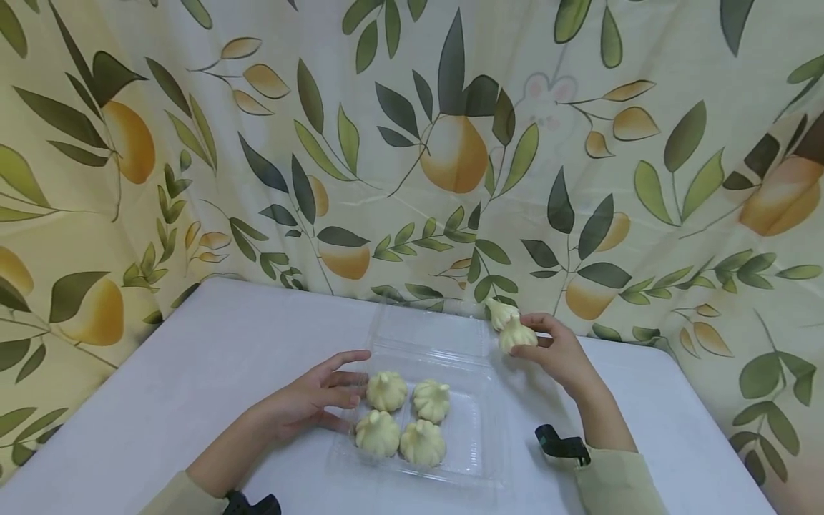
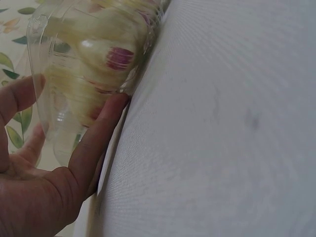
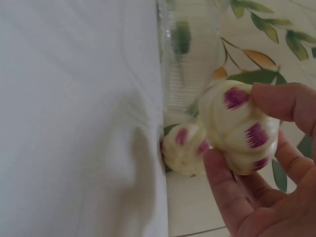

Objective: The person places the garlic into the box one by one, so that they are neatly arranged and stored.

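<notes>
A clear plastic clamshell box (image 1: 465,433) lies with its lid folded back on the table. Several pale garlic bulbs (image 1: 386,391) sit in the left part of its base. My left hand (image 1: 318,397) rests against the box's left wall with fingers spread and fairly straight; in the left wrist view, fingers touch the clear side (image 2: 74,64). At the back right, my right hand (image 1: 560,354) holds another garlic bulb (image 1: 517,337) between thumb and fingers. Purple streaks mark this bulb in the right wrist view. One more garlic bulb (image 3: 185,148) lies on the table just behind it.
The table has a white cover (image 1: 244,343). A fruit-and-leaf patterned curtain (image 1: 399,214) hangs right along its back edge. The open lid (image 1: 431,332) reaches back close to that edge. Dark wrist devices (image 1: 561,443) are worn on both forearms.
</notes>
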{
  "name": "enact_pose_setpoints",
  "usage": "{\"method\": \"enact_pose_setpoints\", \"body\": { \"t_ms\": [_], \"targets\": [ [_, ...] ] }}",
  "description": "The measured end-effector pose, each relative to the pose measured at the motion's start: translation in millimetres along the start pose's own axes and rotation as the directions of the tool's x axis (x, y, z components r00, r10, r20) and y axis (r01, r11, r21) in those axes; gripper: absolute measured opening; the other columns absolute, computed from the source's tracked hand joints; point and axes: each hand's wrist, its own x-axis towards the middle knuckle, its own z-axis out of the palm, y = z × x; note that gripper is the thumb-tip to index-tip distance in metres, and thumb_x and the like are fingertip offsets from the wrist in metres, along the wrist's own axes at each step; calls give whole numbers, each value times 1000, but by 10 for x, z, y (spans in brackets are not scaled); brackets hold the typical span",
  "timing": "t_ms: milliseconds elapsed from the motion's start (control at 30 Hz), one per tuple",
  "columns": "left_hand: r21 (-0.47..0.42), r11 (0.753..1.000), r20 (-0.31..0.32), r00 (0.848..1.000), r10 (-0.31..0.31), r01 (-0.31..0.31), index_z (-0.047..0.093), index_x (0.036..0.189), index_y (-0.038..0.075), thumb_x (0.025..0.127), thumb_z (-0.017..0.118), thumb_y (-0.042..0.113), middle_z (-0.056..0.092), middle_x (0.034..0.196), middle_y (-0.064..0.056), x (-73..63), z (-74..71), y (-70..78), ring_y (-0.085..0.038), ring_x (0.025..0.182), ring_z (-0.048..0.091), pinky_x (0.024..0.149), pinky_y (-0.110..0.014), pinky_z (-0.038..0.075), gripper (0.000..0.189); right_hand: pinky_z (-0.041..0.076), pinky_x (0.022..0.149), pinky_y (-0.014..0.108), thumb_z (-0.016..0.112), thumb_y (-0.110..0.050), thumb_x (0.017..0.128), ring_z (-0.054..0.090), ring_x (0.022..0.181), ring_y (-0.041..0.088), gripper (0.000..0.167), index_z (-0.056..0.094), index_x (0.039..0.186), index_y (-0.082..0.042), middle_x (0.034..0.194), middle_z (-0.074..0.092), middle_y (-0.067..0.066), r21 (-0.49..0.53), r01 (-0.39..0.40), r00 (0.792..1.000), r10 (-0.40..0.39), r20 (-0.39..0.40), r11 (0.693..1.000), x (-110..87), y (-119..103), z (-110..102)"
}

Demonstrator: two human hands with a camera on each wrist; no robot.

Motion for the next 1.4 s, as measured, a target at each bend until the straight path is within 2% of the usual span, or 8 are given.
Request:
{"method": "enact_pose_setpoints", "body": {
  "t_ms": [200, 367, 533, 767, 1100, 1200, 1400],
  "targets": [
    [-4, 1000, -8, 1000, -6, 6, 31, 156, 25, 93, 66, 10, 30, 157, -23, -2, 13, -8, -36, 136, 44, 85, -49, 57, 73, 51, 82, 19, 82, -24, 83, 54, 122, 34, 67, 50, 140, -9, 143, 46, 17, 56, 8, 999, -6, -33, 998, -38, -57, 70],
    [-2, 1000, -3, 1000, -7, 7, 30, 156, 24, 94, 66, 11, 30, 157, -23, -16, 19, -10, -36, 135, 44, 85, -49, 56, 73, 50, 82, 16, 80, -21, 85, 56, 119, 28, 66, 49, 141, -9, 145, 45, 15, 124, 3, 998, 5, -58, 992, -124, -73, 89],
    [1, 1000, -1, 1000, -5, 5, 29, 157, 24, 94, 65, 11, 30, 157, -24, -38, 18, -9, -36, 135, 44, 85, -48, 56, 73, 50, 85, 18, 79, -22, 86, 59, 115, 21, 66, 47, 141, -7, 144, 46, 15, 146, 38, 999, -35, -27, 988, -180, -99, 51],
    [8, 1000, 7, 1000, -3, 3, 27, 157, 23, 94, 65, 10, 29, 157, -24, -46, 9, -6, -37, 136, 44, 85, -48, 56, 75, 50, 86, 20, 79, -19, 86, 59, 117, 21, 64, 47, 139, -5, 143, 44, 16, 164, 55, 998, -61, 31, 985, -244, -192, 34],
    [1, 1000, -5, 1000, -11, 11, 28, 157, 23, 93, 66, 11, 31, 157, -23, -41, 18, 14, -35, 135, 45, 85, -48, 56, 75, 52, 86, 21, 78, -10, 85, 60, 108, 6, 62, 47, 138, -1, 144, 42, 19, 224, 103, 990, -122, 72, 969, -292, -258, 32],
    [2, 1000, -7, 1000, -11, 11, 28, 157, 23, 93, 67, 12, 31, 157, -23, -35, 20, 17, -34, 134, 46, 84, -48, 57, 75, 52, 86, 21, 78, -11, 85, 60, 112, 12, 61, 48, 137, -1, 143, 43, 19, 212, 112, 988, -131, 76, 971, -297, -264, 29],
    [5, 1000, 0, 1000, -6, 6, 30, 156, 25, 94, 66, 11, 31, 157, -22, -6, 20, 15, -34, 134, 45, 84, -47, 57, 73, 51, 87, 22, 79, -14, 85, 56, 122, 32, 61, 49, 137, -3, 143, 45, 18, 166, 119, 987, -135, 85, 979, -312, -286, 29]
  ]
}}
